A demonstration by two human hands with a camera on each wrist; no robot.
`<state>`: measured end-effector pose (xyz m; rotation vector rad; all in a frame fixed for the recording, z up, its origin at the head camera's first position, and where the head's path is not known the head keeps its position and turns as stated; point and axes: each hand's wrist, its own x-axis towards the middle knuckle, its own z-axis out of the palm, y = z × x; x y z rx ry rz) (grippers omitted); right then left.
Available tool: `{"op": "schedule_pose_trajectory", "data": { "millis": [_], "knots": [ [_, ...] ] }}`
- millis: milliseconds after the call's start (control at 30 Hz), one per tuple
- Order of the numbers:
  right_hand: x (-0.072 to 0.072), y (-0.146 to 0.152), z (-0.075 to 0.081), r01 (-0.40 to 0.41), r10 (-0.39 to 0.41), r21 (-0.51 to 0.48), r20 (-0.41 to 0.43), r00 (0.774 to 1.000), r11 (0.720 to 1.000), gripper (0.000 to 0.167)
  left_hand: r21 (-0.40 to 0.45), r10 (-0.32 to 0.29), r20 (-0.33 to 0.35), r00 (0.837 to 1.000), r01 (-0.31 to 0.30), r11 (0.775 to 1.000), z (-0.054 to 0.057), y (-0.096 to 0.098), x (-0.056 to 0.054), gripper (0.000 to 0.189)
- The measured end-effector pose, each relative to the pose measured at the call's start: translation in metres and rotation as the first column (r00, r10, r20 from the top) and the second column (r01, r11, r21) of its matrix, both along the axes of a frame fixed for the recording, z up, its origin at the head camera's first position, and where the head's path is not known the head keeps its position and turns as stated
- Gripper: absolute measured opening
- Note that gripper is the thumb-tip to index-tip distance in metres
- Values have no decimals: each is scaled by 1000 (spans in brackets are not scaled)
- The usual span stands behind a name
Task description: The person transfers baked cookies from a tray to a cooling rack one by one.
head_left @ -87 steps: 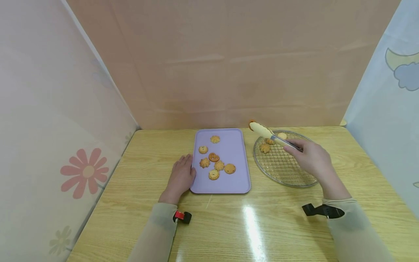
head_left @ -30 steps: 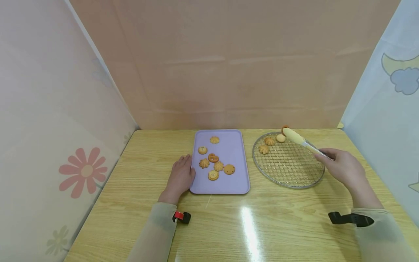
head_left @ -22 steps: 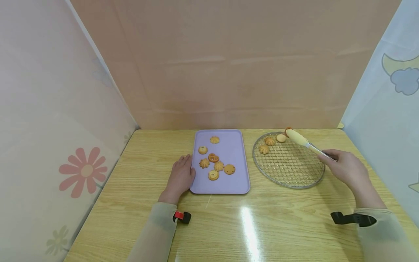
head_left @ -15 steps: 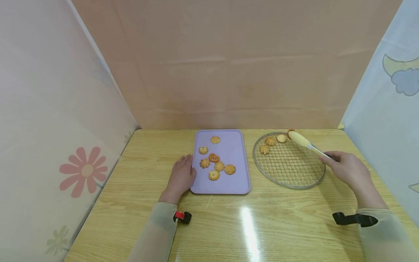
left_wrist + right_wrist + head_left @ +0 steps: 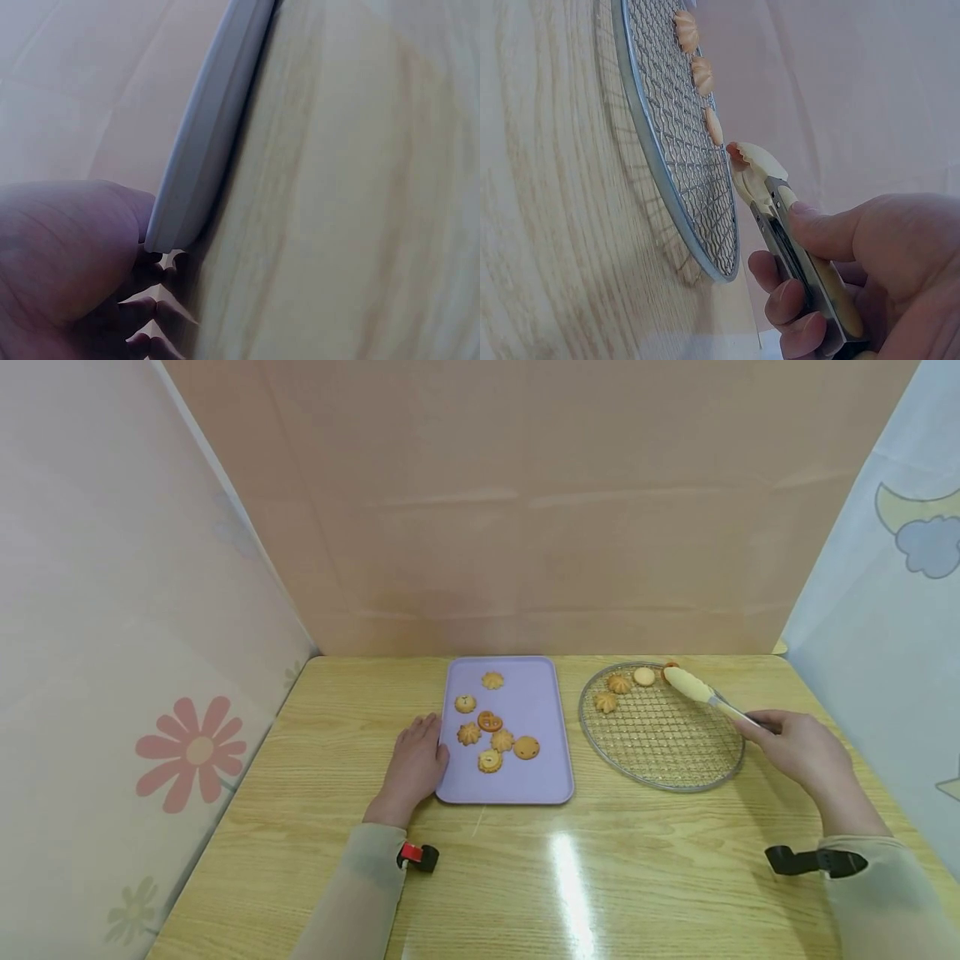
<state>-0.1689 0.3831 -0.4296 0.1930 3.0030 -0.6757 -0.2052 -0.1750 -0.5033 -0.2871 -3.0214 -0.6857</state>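
Observation:
My right hand grips a pair of tongs with cream tips and metal arms. A brown pretzel, mostly hidden by the tongs, sits between their tips at the back of the round wire rack. In the right wrist view the tips are close to the mesh; whether the pretzel touches it, I cannot tell. Two ridged cookies and a round pale cookie lie on the rack. My left hand holds the left rim of the lilac tray, its thumb over the edge.
Several cookies lie on the tray, among them a pretzel, a round face-like cookie and ridged ones. The wooden table meets a brown backdrop and patterned side walls.
My right hand has carried the pretzel in the tongs rightward from between tray and rack, then lowered it at the rack's back beside the pale cookie. My left hand has stayed put.

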Motion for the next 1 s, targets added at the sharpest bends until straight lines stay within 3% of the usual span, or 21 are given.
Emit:
{"op": "schedule_pose_trajectory", "data": {
  "millis": [1000],
  "knots": [
    [1, 3, -2, -14, 13, 25, 29, 999, 1000, 76, -15, -7, -12, 1000, 7, 1000, -1, 0, -1, 56]
  ]
}}
